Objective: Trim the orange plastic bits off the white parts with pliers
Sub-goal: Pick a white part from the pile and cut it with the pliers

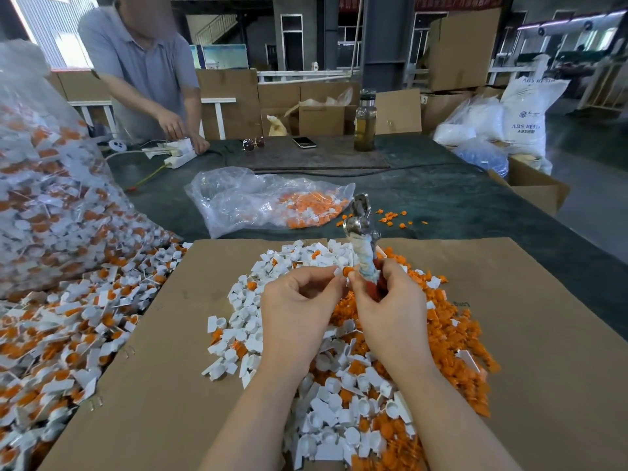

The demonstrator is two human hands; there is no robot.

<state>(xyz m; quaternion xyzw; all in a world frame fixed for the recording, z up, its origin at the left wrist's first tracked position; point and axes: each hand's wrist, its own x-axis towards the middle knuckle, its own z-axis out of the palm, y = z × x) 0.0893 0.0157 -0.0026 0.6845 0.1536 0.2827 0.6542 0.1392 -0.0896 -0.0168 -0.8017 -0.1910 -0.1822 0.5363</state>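
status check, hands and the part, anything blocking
Left hand pinches white part with orange bit. Right hand grips pliers, nose up, also touching the bit. Nothing blocking.

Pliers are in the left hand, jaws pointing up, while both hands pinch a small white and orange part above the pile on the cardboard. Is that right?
Not quite. The head view shows the pliers in the right hand, not the left. The rest stands: jaws pointing up, and the left hand and the right pinch a small white and orange part above the pile on the cardboard.
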